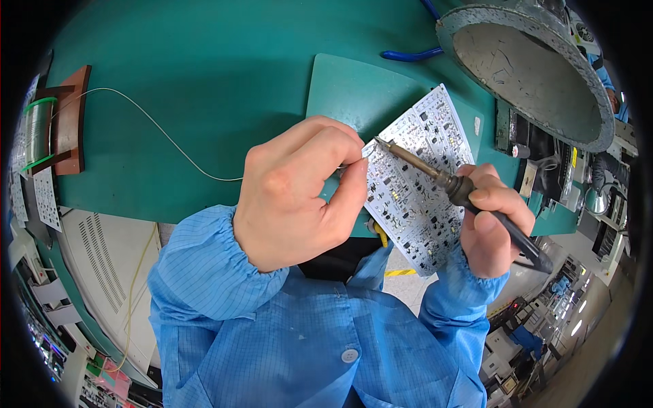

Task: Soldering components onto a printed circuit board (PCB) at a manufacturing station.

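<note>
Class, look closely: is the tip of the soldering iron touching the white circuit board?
Touching. In the head view the soldering iron, held in the right hand, lays its tip against the upper left edge of the circuit board, with no gap visible.

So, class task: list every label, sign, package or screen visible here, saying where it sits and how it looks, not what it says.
White printed sheet: far left table edge, below the solder spool, rectangular, dark marks.
Small white sticker: on the green mat, right of the circuit board.
Yellow-black label: on the equipment at right, narrow strip.
</note>
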Motion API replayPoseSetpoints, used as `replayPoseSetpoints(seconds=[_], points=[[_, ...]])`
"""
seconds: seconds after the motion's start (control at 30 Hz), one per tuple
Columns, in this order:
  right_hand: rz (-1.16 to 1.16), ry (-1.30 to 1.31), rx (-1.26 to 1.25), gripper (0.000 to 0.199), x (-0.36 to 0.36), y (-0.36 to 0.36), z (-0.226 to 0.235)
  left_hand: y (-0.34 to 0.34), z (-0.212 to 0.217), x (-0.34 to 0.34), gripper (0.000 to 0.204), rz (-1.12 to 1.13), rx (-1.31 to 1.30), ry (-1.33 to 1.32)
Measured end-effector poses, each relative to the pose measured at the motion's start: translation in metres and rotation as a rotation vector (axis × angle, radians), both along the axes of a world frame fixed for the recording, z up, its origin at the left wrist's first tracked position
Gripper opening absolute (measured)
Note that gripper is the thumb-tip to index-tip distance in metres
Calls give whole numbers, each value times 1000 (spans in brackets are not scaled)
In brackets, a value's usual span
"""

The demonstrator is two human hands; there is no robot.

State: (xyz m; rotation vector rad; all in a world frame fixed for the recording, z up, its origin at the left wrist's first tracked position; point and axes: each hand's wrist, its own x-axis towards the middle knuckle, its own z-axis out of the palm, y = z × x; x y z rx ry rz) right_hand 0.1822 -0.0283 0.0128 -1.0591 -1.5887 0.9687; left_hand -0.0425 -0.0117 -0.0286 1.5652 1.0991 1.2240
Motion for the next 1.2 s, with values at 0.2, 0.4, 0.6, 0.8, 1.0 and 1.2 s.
replayPoseSetpoints(seconds=[0.2,0.4,0.6,0.8,1.0,1.2], points=[[-29,81,-69,23,2,4,-5,1,-1,-1,12,15,40,49],[-53,106,-101,25,3,4,-2,2,-1,-1,12,11,34,32],[-2,85,-105,26,5,4,-3,1,-2,0,11,12,43,36],[33,110,-106,27,13,-1,-3,0,1,-1,11,-9,19,34],[-316,121,348,30,44,-39,-21,-5,1,-6,11,15,-1,34],[-805,-498,60,40,58,-41,-44,-3,5,-6,12,13,20,77]])
